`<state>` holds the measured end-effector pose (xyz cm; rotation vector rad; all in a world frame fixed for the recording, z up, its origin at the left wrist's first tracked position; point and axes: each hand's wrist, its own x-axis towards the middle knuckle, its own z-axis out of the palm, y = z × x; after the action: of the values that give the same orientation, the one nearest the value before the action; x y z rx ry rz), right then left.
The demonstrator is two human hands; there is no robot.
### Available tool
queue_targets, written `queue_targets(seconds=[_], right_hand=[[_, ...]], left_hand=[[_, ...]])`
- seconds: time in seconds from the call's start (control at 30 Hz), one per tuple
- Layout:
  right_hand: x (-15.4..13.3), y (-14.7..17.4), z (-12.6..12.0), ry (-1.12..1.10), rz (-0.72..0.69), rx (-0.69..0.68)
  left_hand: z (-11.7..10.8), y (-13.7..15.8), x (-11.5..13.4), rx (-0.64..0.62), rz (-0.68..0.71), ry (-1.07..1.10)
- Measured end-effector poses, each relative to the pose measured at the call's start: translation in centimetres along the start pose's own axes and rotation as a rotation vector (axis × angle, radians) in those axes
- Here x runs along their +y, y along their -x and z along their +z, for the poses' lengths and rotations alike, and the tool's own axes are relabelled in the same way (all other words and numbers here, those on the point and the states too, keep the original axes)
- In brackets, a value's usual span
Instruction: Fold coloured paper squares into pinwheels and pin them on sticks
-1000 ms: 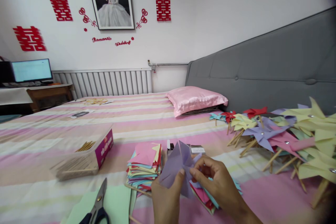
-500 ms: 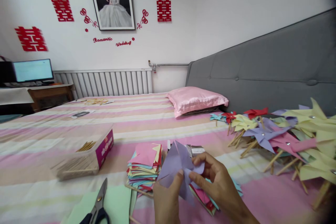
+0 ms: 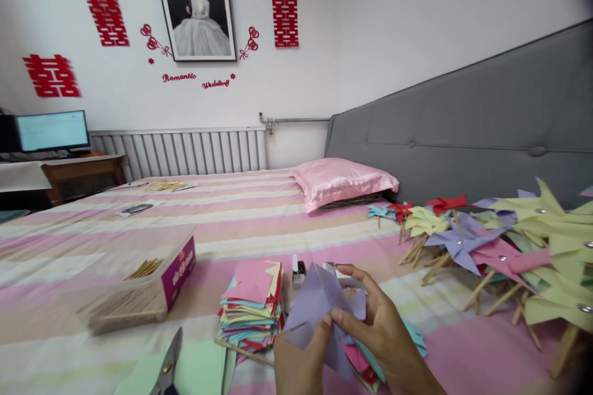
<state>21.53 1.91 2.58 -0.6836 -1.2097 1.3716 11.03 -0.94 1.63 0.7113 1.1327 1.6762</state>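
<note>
Between both hands I hold a purple paper pinwheel [image 3: 315,297], its corners folded in toward the middle. My left hand [image 3: 303,355] is closed on its lower left side, the thumb pressing near the centre. My right hand [image 3: 377,327] pinches the right side, with thumb and fingers at the folded corners. Left of the hands stands a stack of coloured paper pieces [image 3: 252,305], pink on top. Another pile of coloured paper [image 3: 359,361] lies partly hidden under the right hand. Small boxes [image 3: 298,273] sit just behind the paper pinwheel.
Finished pinwheels on sticks [image 3: 503,256] crowd the right side. A clear plastic box of sticks [image 3: 134,296] stands at left. Scissors [image 3: 169,364] lie on green paper sheets [image 3: 199,370] in front. A pink pillow [image 3: 343,182] rests by the grey headboard [image 3: 463,123].
My left thumb has moved to the pinwheel's centre, now meeting the right thumb. The view has tilted slightly upward, so the scene sits a little lower.
</note>
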Motion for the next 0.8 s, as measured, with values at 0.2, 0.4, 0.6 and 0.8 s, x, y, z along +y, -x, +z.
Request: queue_targets(seconds=[0.2, 0.4, 0.6, 0.8], right_hand=[[-0.1, -0.6, -1.6, -0.124, 0.172, -0.042], [-1.2, 0.0, -1.7, -0.131, 0.33, -0.163], [0.2, -0.2, -2.4, -0.007, 0.319, -0.242], [0.6, -0.4, -2.3, 0.059, 0.235, -0.257]], left_hand=[[-1.3, -0.8, 0.8, -0.231, -0.252, 0.054], [-2.0, -1.3, 0.6, -0.344, -0.265, -0.062], [-2.2, -1.5, -0.5, -0.356, -0.193, -0.238], [-2.5, -1.8, -0.4, -0.342, -0.136, -0.362]])
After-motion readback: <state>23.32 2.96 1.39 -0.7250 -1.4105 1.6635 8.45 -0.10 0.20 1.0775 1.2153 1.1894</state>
